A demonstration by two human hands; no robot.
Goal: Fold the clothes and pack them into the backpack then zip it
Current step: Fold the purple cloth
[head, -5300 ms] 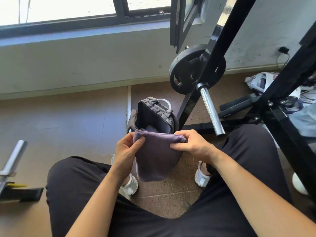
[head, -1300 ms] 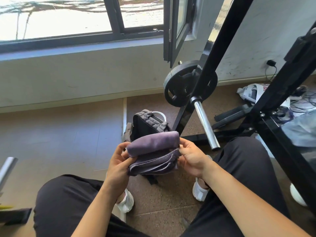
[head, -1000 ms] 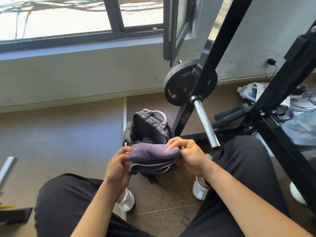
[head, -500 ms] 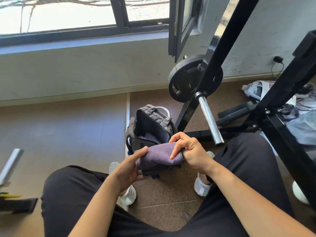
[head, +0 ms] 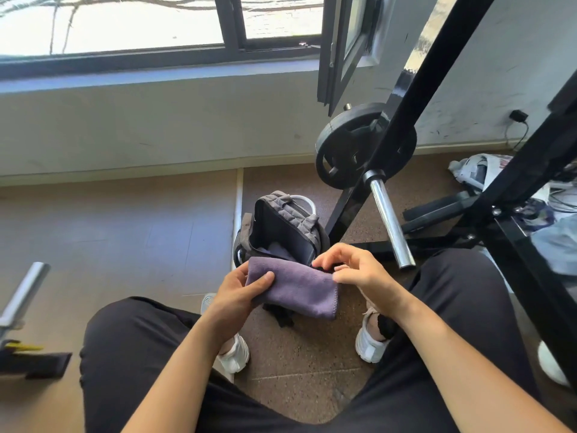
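Head view: left hand (head: 237,295) pinches the folded purple fleece cloth (head: 296,289) at its 9 o'clock edge. Right hand (head: 359,273) hovers loose-fingered at the 2 o'clock corner, grip unclear. Folding looks finished. Next, lower it into the open grey fabric backpack (head: 281,198) at 12 o'clock.

A weight plate (head: 340,139) on a steel bar (head: 388,220) sits beyond the right hand (head: 359,271), against a black rack (head: 437,73). Farther right, a plastic bag (head: 468,168) lies on the floor (head: 125,229). Well left of the left hand (head: 234,293) is a second bar (head: 23,292). A window (head: 125,23) is above.
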